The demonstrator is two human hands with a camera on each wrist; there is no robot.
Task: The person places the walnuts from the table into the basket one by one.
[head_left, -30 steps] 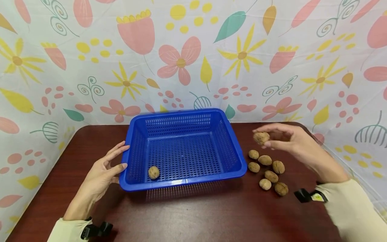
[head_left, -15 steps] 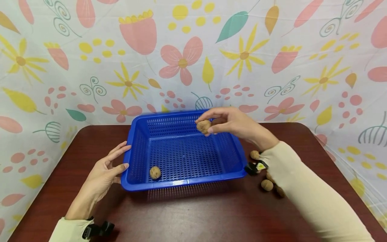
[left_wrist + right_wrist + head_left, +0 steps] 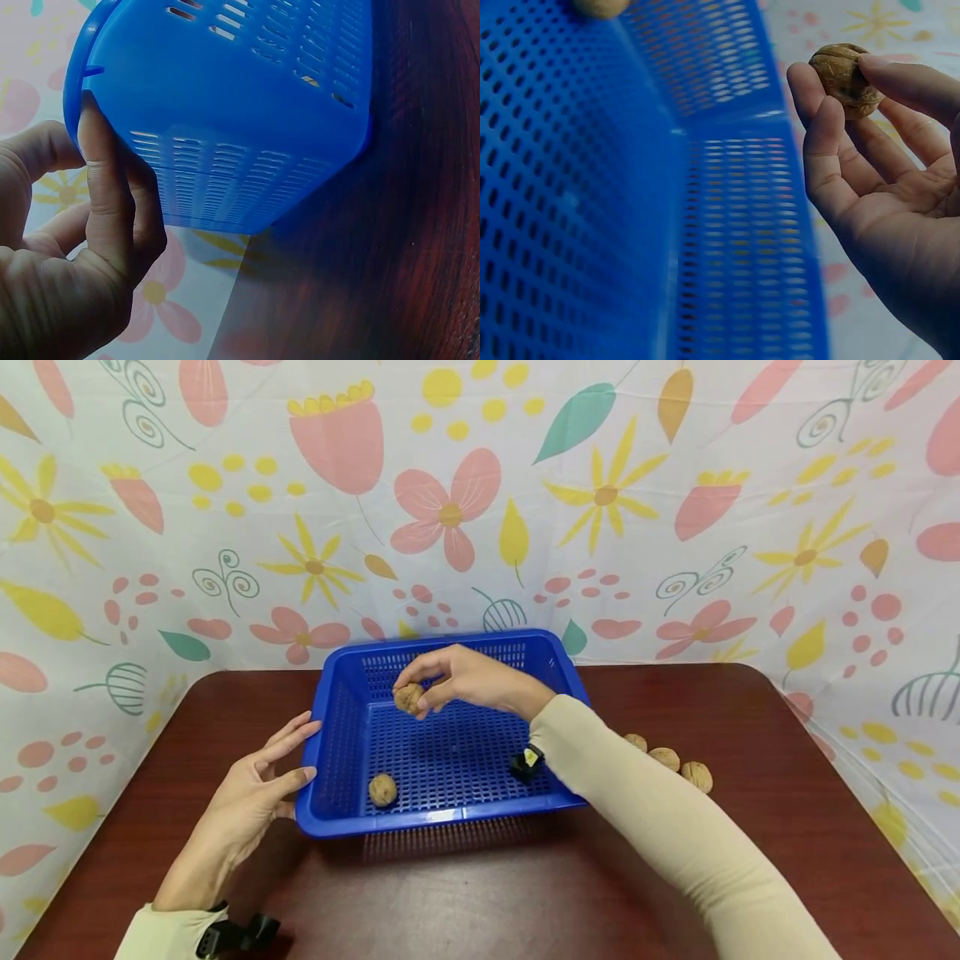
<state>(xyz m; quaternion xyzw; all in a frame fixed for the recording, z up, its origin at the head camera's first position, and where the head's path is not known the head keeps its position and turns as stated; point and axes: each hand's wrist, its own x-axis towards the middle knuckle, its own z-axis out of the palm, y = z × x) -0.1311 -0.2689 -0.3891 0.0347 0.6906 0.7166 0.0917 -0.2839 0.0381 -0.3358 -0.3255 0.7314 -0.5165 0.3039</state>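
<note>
One walnut in hand: the right hand (image 3: 467,677) pinches a walnut (image 3: 408,697) between thumb tip and the first fingertips (image 3: 810,82); the remaining fingers are loosely curled, the palm not closed around it.
Position of held walnut: above the inside of the blue basket (image 3: 341,814), toward its far-left part, clear of the floor and not touching any wall that I can see.
Key relation: basket floor lies straight below the pinch; the walnut hangs at the fingertips, on the left side of the hand as seen from the head view.
Long axis: walnut is near round; no axis worth noting.
Nearer hand: right hand is on the walnut; left is well apart from it.
Left hand (image 3: 258,785): fingers straight, thumb and fingertips (image 3: 97,150) resting against the basket's left rim and outer wall, nothing enclosed.
Second walnut (image 3: 382,790): lying on the basket floor near the front-left corner, well apart from the held one.
Loose walnuts (image 3: 667,760): on the dark red table (image 3: 450,902), right of the basket, partly hidden by the right sleeve (image 3: 660,827).
</note>
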